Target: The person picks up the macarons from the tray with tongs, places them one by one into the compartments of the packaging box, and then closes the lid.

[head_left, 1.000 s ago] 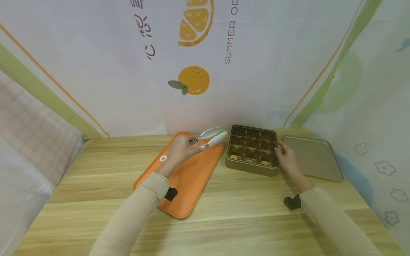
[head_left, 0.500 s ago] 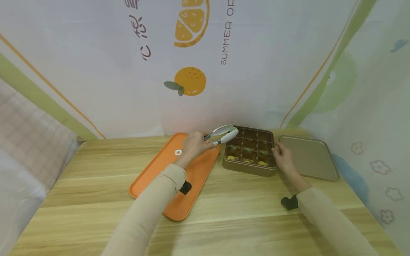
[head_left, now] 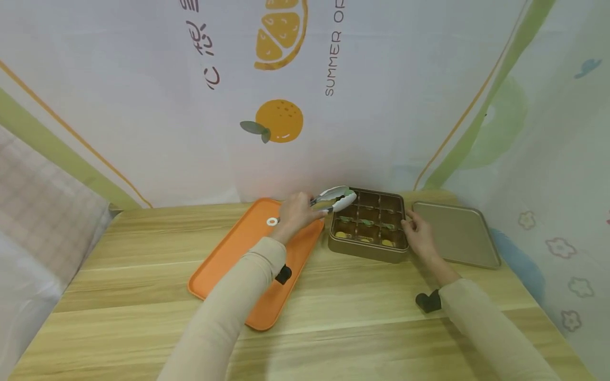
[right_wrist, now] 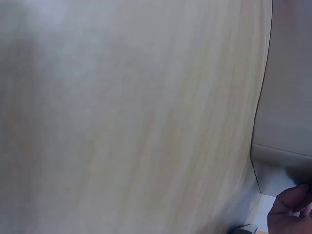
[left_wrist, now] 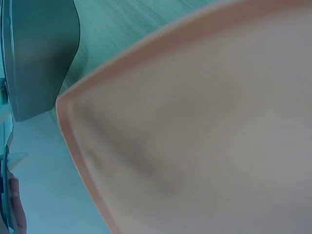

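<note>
My left hand (head_left: 296,212) grips tongs (head_left: 345,202) with white scalloped tips. A small green piece (head_left: 349,192) sits between the tips, over the back left compartment of a bronze-coloured box (head_left: 364,251). Its inside is split into several square compartments. Yellow pieces (head_left: 387,243) show in the front row and green pieces (head_left: 366,223) in the middle row. My right hand (head_left: 420,233) holds the box by its right wall, thumb and fingers at the rim. In the right wrist view, curled fingers (right_wrist: 292,197) touch the box's corner.
Beneath my left forearm lies an orange tray (head_left: 229,259), a white ring-shaped mark (head_left: 272,221) near its far end. A flat bronze lid (head_left: 459,233) lies to the right of the box. A printed cloth (head_left: 362,132) hangs behind the wooden table (head_left: 343,328).
My left hand has carried the tongs and green piece rightwards, from above the tray to over the box's back left corner. My right hand stays at the box.
</note>
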Available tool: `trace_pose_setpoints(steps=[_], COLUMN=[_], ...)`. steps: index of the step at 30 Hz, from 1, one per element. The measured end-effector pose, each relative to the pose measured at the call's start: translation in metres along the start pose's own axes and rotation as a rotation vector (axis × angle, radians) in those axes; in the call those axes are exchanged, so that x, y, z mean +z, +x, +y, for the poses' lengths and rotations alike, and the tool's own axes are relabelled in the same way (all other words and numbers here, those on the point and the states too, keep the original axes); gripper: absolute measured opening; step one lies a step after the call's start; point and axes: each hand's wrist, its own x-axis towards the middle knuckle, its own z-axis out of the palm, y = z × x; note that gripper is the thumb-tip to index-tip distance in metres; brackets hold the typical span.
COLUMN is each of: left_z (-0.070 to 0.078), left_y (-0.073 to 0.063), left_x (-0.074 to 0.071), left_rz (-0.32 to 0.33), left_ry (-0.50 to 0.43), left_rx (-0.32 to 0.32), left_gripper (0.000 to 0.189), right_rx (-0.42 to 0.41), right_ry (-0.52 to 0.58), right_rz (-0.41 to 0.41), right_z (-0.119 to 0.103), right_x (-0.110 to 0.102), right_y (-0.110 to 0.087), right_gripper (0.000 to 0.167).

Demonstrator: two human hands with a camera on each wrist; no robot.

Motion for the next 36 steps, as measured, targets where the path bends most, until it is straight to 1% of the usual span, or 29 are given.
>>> trace_pose_setpoints(steps=[4, 10, 19, 23, 24, 27, 30, 31, 34, 36], left_z=[0.004, 0.01, 0.02, 0.022, 0.022, 0.021, 0.021, 0.021, 0.02, 0.02], left_y=[0.003, 0.005, 0.007, 0.007, 0.007, 0.007, 0.007, 0.007, 0.007, 0.007], left_x=[0.002, 0.002, 0.0, -0.001, -0.001, -0.001, -0.001, -0.001, 0.0, 0.0], left_rz=[0.003, 0.005, -0.018, -0.015, -0.012, -0.007, -0.001, -0.001, -0.001, -0.002], left_ry=[0.031, 0.05, 0.097, 0.105, 0.107, 0.111, 0.121, 0.122, 0.131, 0.131], left_rx=[0.0, -0.011, -0.027, -0.022, -0.02, -0.017, -0.018, -0.018, -0.018, -0.018], left_gripper=[0.03, 0.034, 0.045, 0.049, 0.05, 0.051, 0.048, 0.046, 0.042, 0.04], right_rx=[0.005, 0.015, 0.015, -0.034, -0.058, -0.09, -0.068, -0.047, -0.01, -0.001], right_ry=[0.004, 0.009, 0.025, 0.072, 0.105, 0.122, 0.105, 0.073, 0.04, 0.029], right_rz=[0.002, -0.004, -0.012, -0.001, 0.006, 0.009, 0.014, 0.009, -0.003, -0.009], right_z=[0.002, 0.003, 0.004, 0.006, 0.007, 0.007, 0.006, 0.005, 0.002, 0.001], right_x=[0.001, 0.002, 0.002, 0.002, 0.002, 0.002, 0.002, 0.002, 0.001, 0.001], right_y=[0.001, 0.002, 0.001, 0.0, 0.0, -0.001, 0.0, 0.001, 0.001, 0.0], right_gripper=[0.045, 0.045, 0.047, 0.049, 0.05, 0.052, 0.049, 0.048, 0.046, 0.047])
